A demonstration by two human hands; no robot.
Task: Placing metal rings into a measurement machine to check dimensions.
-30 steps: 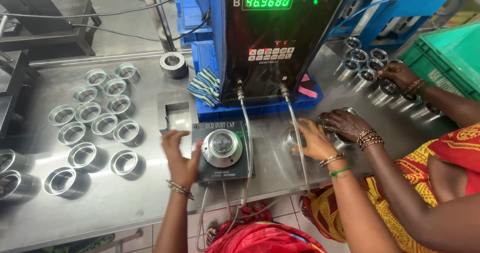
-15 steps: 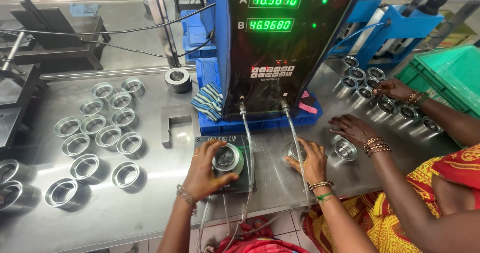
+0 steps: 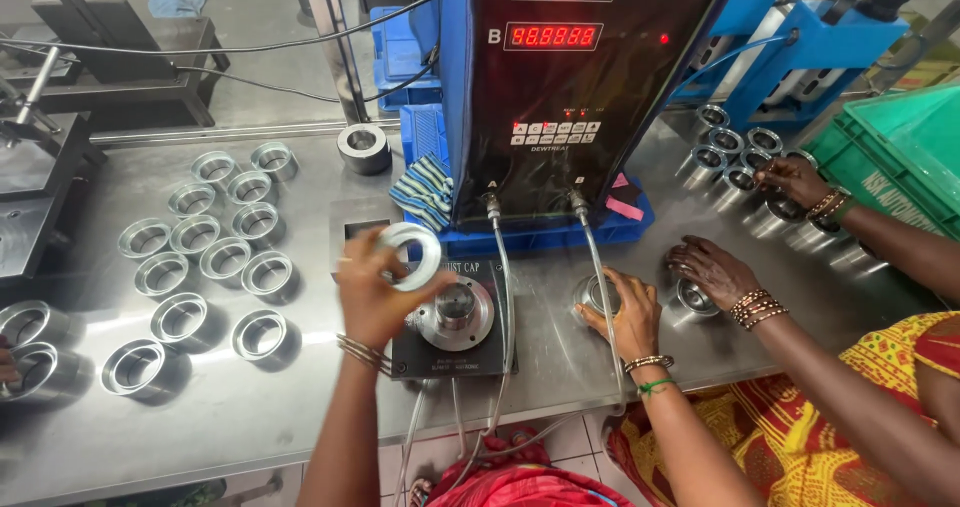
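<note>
table: brushed stainless-steel worktop (image 3: 300, 407), flat, scuffed, reflective; carries everything below.
tester: tall blue-and-black box-shaped gauge unit (image 3: 580, 87) with two red digit displays, standing at the back centre of the worktop; two grey hoses drop from its front face.
crate: green ribbed plastic crate (image 3: 900, 157), right of the tester at the table edge.
fixture: square black metal base plate (image 3: 450, 352) with a round polished steel mandrel in its middle, directly in front of the tester.
ring batch: plain machined steel rings (image 3: 215, 262), short open cylinders, shiny, standing in rows well left of the tester.
cloth: striped blue-and-white folded rag (image 3: 425, 192), soft, touching the tester's left foot.
held ring: bright steel ring (image 3: 412, 255), smooth, tilted, lifted just above the fixture, in front of the tester's left hose.
left hand: left hand (image 3: 375, 287) clenched round the held ring, thumb and fingers pinching its rim; thin metal bangles on the wrist.
right hand: right hand (image 3: 625, 312) closed over a second steel ring (image 3: 592, 292) that sits on the worktop below the tester's right hose; beaded bracelet and green band on the wrist.
co-worker: another person's two hands (image 3: 715, 272) right of the tester, among more steel rings.
</note>
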